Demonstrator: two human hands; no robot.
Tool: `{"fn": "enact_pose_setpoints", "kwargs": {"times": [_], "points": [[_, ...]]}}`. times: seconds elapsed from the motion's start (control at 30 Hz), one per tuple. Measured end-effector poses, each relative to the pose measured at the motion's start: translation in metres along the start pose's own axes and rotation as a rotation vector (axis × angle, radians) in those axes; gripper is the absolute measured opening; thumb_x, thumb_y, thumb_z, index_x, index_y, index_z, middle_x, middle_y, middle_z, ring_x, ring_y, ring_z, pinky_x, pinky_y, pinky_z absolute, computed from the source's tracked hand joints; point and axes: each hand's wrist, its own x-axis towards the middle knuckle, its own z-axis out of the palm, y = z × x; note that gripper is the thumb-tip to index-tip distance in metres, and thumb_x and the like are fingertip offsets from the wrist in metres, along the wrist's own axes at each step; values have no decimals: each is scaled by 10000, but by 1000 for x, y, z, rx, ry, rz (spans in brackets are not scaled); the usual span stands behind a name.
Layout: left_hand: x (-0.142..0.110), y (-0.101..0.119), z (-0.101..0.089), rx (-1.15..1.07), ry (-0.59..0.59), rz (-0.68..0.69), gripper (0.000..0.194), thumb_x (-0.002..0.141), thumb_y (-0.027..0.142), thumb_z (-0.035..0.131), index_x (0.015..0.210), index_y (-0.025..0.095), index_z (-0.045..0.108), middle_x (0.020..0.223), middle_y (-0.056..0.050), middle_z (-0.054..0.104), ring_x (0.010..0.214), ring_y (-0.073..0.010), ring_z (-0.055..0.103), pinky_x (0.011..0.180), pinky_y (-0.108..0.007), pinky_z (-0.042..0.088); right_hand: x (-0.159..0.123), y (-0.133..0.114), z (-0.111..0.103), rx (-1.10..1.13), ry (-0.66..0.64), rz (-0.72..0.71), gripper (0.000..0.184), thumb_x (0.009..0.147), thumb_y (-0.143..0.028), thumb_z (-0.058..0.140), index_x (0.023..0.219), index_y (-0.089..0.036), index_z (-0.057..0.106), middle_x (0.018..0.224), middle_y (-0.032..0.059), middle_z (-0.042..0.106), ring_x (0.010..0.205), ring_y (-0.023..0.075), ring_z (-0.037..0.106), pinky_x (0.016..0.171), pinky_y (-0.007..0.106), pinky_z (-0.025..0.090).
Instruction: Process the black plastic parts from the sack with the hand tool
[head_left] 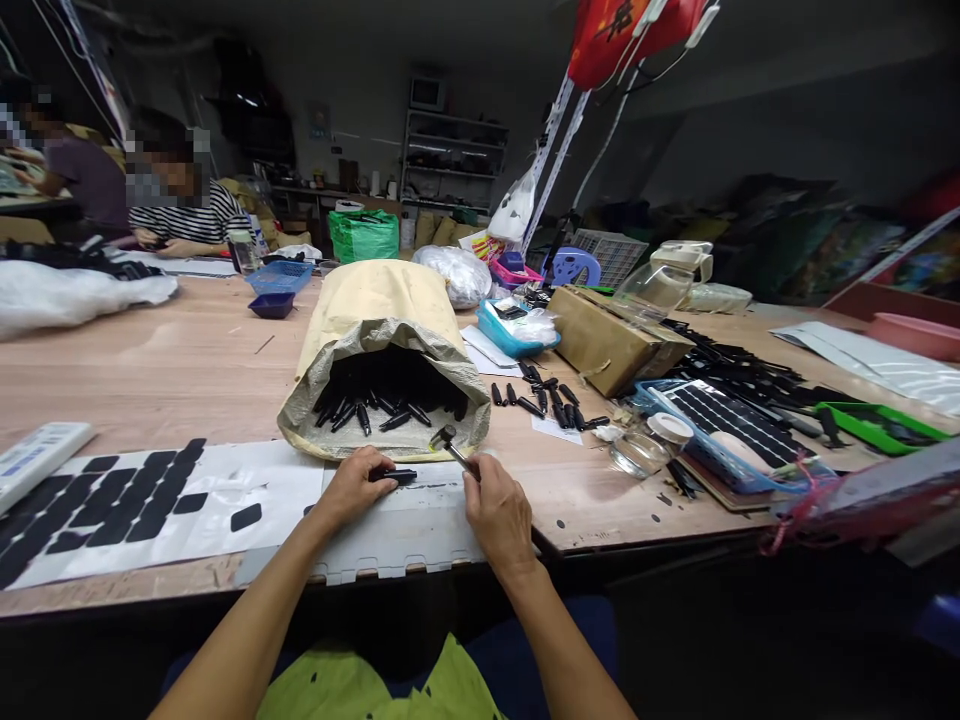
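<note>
My left hand (358,488) is closed on a slim black plastic piece (396,476), pressed low over a white board (405,530) at the table's front edge. My right hand (496,505) grips the thin shaft of a small hammer (444,437), its dark head tilted up and to the left. Just beyond both hands, a beige woven sack (386,295) lies on its side, mouth facing me. Inside it are many similar black pieces (364,418). More loose black pieces (559,405) are scattered to the right of the sack.
A white sheet with black adhesive patches (142,500) covers the left front. On the right are a cardboard box (611,340), a glass jar (637,450), a blue basket (720,440) and a green tray (877,425). Another person in a striped shirt (191,215) sits across the table.
</note>
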Motion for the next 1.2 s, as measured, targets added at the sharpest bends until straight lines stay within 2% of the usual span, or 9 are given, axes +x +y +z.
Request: {"fn": "enact_pose_setpoints", "kwargs": {"times": [0.17, 0.33, 0.4, 0.63, 0.8, 0.97, 1.07, 1.2], "points": [[1, 2, -2, -31, -21, -19, 212, 745, 300, 657, 914, 186, 717, 914, -51, 616, 920, -216, 548, 843, -333, 415, -6, -23, -6, 149, 24, -214, 342, 974, -210, 397, 1257, -234, 588, 1098, 14, 634, 931, 96, 572, 789, 184, 375], [1, 0, -1, 4, -11, 48, 135, 773, 302, 622, 768, 178, 676, 848, -38, 586, 877, -205, 535, 817, -325, 408, -15, -36, 3, 33, -29, -291, 387, 981, -194, 399, 1305, -275, 595, 951, 35, 633, 862, 92, 554, 752, 196, 336], [1, 0, 0, 6, -7, 48, 135, 774, 296, 616, 770, 180, 684, 839, -36, 581, 867, -202, 534, 810, -321, 406, -18, -37, 6, -28, -42, -296, 390, 970, -172, 410, 1284, -285, 613, 899, 38, 621, 832, 91, 539, 736, 207, 312], [0, 2, 0, -4, 7, 5, 186, 744, 262, 638, 887, 189, 732, 875, -47, 617, 908, -216, 553, 835, -331, 414, -17, -34, 0, -66, 58, -234, 399, 977, -172, 409, 1309, -290, 596, 910, 30, 612, 836, 80, 524, 745, 220, 293], [0, 3, -2, -7, 1, -12, 202, 744, 280, 633, 896, 188, 730, 895, -51, 620, 919, -226, 551, 826, -340, 415, -21, -25, 4, -43, 49, -251, 381, 953, -145, 442, 1236, -315, 632, 877, 2, 610, 822, 75, 520, 736, 218, 283], [-2, 3, 1, 8, 19, -1, 193, 742, 280, 643, 894, 174, 697, 920, -53, 625, 919, -223, 544, 810, -331, 417, -7, -4, 4, -52, 82, -111, 379, 958, -172, 442, 1261, -304, 627, 939, 12, 627, 850, 83, 525, 763, 216, 289], [-3, 2, 7, 88, 22, 34, 254, 757, 336, 662, 964, 191, 689, 938, -57, 608, 947, -237, 515, 817, -345, 407, 6, 10, 7, -97, 51, -36, 382, 930, -144, 466, 1222, -309, 650, 938, 12, 628, 846, 89, 516, 768, 227, 277], [-1, -5, 12, 123, 11, 56, 228, 827, 355, 611, 976, 219, 717, 914, -62, 585, 971, -247, 492, 835, -359, 396, 14, 22, 19, -158, -7, -35, 388, 923, -133, 484, 1214, -330, 647, 937, 10, 622, 853, 99, 494, 762, 236, 249]]}}
